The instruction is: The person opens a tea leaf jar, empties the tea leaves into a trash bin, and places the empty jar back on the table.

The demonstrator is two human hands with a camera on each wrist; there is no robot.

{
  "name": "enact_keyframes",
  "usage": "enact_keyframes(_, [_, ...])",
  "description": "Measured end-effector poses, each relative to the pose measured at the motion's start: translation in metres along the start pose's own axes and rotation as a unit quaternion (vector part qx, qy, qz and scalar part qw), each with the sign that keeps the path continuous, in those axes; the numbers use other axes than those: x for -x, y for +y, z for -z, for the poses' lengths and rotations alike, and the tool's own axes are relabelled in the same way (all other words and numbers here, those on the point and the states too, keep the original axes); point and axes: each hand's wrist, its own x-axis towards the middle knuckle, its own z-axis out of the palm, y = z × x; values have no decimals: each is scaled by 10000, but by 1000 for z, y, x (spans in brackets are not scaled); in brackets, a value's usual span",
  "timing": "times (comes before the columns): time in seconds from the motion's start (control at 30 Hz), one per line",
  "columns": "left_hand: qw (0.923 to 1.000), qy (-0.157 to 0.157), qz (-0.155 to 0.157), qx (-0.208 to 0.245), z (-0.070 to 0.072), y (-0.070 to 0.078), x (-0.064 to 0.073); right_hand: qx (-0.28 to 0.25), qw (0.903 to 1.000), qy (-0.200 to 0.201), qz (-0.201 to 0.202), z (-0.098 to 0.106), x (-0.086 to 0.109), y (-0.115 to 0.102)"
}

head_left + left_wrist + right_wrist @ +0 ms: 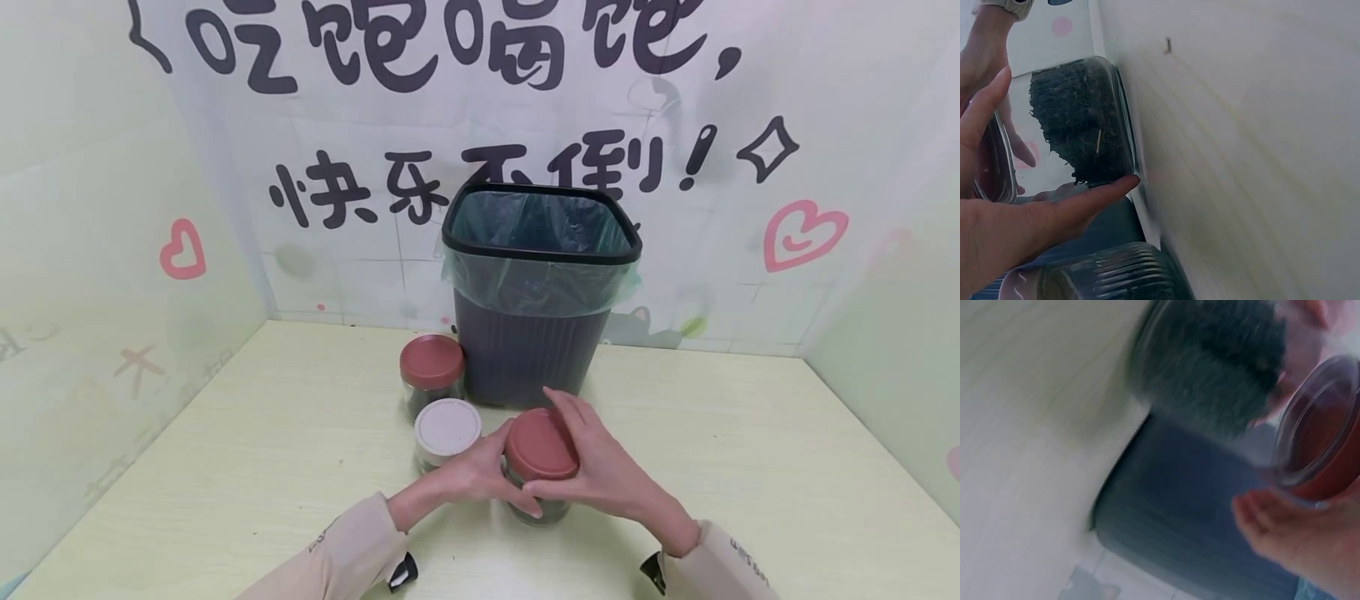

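A glass jar (542, 510) with a red lid (543, 443) sits between both hands, in front of the bin. Dark, shredded contents (1079, 119) show through its clear wall in the left wrist view. My left hand (476, 473) grips the jar from the left, its thumb near the lid and a finger low on the glass. From the right, my right hand (603, 471) holds the jar around its lid, fingers along the far side and thumb at the front. The right wrist view is blurred. I cannot tell whether the jar touches the table.
Close to my left hand stands a jar with a white lid (447, 427). Behind it is another red-lidded jar (431, 363), beside a dark ribbed bin (528, 337) lined with a green bag. A printed backdrop (360, 283) encloses the pale table (300, 467).
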Motion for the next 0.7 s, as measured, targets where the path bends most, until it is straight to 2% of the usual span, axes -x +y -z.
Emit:
enact_keyframes(0.13, [10000,14,26,36,0,0,0,665,9948,698,-340,-8,1,-11])
enact_keyframes(0.3, [10000,34,45,-8,-1,0,0,1019,9873,1144,-409,-16,2,-16])
enact_keyframes(0.53, [10000,20,61,40,0,0,0,794,9915,1014,-178,-15,1,-11])
enact_keyframes(0.7, [10000,27,36,77,0,0,0,416,9974,580,77,-7,-2,-6])
